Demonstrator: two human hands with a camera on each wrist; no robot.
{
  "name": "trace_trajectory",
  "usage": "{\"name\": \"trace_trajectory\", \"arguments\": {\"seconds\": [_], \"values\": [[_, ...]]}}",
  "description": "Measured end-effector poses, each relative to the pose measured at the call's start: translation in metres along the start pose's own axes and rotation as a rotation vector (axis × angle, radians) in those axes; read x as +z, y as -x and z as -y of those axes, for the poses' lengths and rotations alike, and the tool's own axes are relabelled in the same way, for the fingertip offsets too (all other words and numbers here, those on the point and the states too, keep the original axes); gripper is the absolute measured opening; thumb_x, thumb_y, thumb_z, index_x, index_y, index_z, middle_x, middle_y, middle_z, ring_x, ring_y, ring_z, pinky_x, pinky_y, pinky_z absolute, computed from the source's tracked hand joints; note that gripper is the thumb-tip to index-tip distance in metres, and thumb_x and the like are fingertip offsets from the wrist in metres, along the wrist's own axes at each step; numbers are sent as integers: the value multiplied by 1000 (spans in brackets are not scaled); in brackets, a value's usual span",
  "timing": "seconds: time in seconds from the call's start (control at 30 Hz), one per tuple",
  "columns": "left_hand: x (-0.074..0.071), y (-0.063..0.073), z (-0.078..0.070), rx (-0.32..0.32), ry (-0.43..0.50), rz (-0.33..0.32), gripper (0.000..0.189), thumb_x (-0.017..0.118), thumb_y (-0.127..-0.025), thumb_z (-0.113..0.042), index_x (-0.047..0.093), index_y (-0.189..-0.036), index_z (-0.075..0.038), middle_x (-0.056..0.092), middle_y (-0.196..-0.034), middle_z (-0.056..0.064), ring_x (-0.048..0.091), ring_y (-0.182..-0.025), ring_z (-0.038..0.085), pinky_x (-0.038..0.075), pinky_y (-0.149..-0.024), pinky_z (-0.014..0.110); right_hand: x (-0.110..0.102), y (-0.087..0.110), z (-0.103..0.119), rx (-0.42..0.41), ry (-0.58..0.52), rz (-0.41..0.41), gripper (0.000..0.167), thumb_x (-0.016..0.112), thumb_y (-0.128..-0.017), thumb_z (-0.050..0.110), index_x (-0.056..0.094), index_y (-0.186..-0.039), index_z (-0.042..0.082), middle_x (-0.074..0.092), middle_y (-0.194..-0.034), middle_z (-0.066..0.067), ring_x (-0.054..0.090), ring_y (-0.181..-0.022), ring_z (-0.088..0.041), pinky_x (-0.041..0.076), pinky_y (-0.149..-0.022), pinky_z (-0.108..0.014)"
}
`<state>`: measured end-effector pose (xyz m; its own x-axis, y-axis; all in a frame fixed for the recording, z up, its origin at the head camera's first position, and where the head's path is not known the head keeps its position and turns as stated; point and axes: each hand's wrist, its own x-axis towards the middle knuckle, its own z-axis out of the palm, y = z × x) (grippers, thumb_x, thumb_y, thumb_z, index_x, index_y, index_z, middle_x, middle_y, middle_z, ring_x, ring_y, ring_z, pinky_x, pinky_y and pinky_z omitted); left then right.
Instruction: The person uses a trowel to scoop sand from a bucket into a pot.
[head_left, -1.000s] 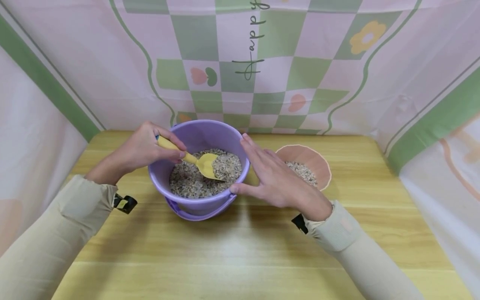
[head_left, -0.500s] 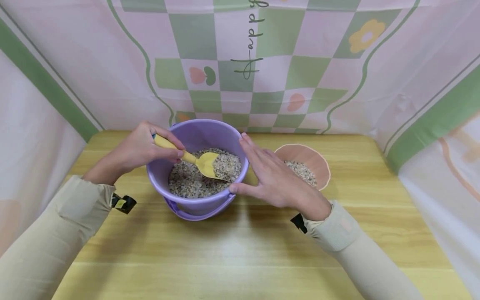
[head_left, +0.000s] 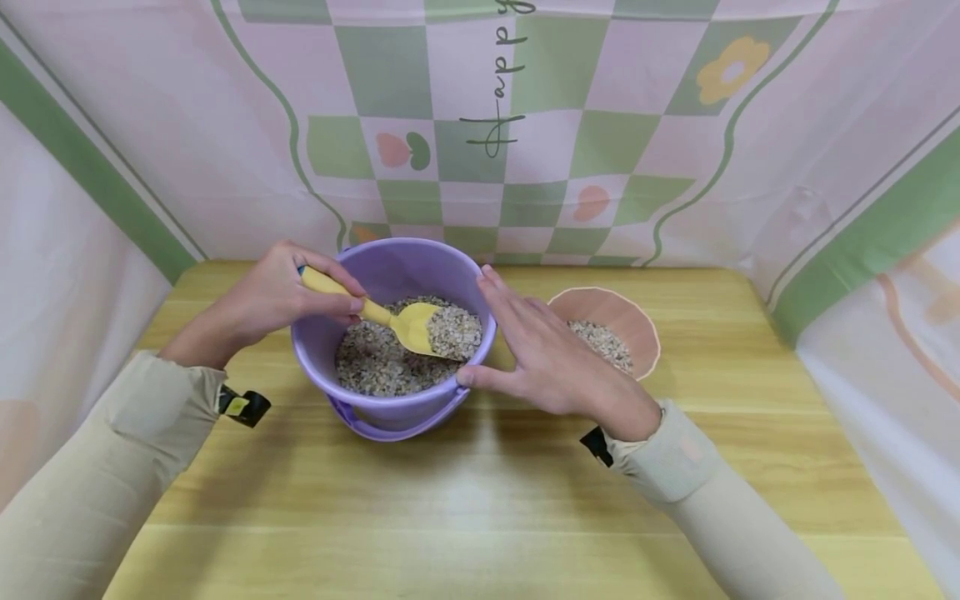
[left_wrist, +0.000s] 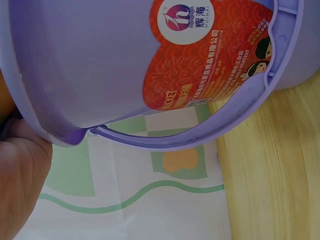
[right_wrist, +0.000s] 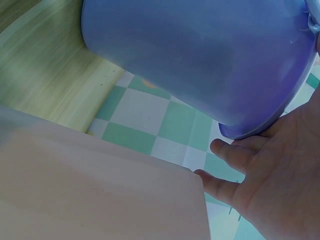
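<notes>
A purple bucket (head_left: 322, 379) holds coarse gravel (head_left: 390, 367) in its lower part. My left hand (head_left: 281, 292) grips the yellow handle of a small toy shovel (head_left: 408, 327), whose blade sits inside the bucket with a heap of gravel on it. Straight fingers of my right hand (head_left: 543, 354) rest against the bucket's right rim, thumb toward the front. In the left wrist view, the bucket's side carries a red label (left_wrist: 200, 65), and only part of the left hand (left_wrist: 22, 170) shows. The right wrist view has the right hand (right_wrist: 285, 170) at the bucket's rim (right_wrist: 265, 130).
A pink scalloped bowl (head_left: 641, 329) with some gravel in it stands right of the bucket, partly behind the right hand. The bucket's handle (head_left: 401, 435) hangs down at the front. A checkered cloth (head_left: 547, 150) rises behind the wooden table (head_left: 480, 500).
The left hand has drawn slightly left, and the shovel with its gravel appears a little higher. My right hand stays at the bucket's rim.
</notes>
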<state>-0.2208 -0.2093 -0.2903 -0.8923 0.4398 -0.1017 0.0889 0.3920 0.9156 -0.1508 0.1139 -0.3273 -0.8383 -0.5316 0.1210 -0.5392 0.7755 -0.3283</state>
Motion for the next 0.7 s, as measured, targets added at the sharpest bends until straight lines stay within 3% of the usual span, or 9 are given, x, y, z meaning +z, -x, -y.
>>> {"name": "trace_trajectory", "arguments": {"seconds": [0.47,0.7], "values": [[-3,0,4,54,73,-3,25,84,-80,-11,74,-98,4,74,-88,21,72,-82,42,61,-82,39,-1,0,1,-10,11,0,103,44,-91,75,-9,-159,17,-12,-165,1,5,-152,-21,16,-123,-49],[-4,-1,7,89,106,7,23,81,-83,-7,72,-99,6,74,-88,19,72,-83,43,60,-80,49,0,0,1,-7,8,-3,103,44,-91,75,-10,-159,19,-13,-165,3,7,-152,-22,18,-122,-51]]}}
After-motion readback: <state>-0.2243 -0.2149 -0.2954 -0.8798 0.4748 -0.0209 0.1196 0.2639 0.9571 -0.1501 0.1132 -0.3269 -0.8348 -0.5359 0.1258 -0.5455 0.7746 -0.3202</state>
